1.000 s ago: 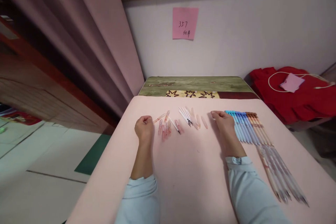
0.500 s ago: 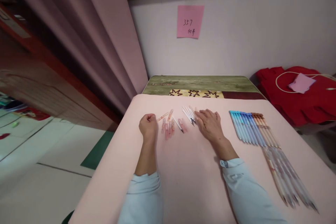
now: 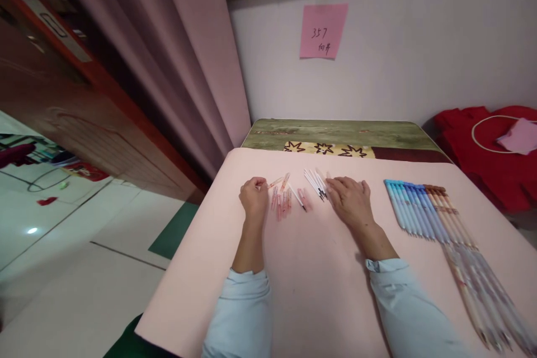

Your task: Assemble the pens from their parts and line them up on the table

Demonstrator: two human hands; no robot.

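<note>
On the pink table top, my left hand point(image 3: 253, 197) is closed, its thumb and fingertips pressed together at the left end of a small patterned tube point(image 3: 276, 183). Whether those fingers grip the tube or something smaller cannot be made out. Beside them lies a loose cluster of pink patterned pen tubes point(image 3: 284, 202), with a white pen refill point(image 3: 297, 197) slanting next to it. My right hand point(image 3: 350, 201) lies palm down with fingers spread. Its fingertips are at the edge of a bunch of white refills point(image 3: 315, 183) with dark tips and partly cover some pale clear pieces.
A row of blue, violet and brown-topped pens point(image 3: 415, 210) lies to the right, with longer clear-bodied pens point(image 3: 482, 296) below it. A red cloth point(image 3: 465, 145) is beyond the table's right edge; a curtain point(image 3: 201, 56) and wooden door point(image 3: 96, 106) stand left.
The view has turned slightly left, so everything appears farther right. My left fingers have loosened a little from a tighter curl. My right hand stays beside the white refills.
</note>
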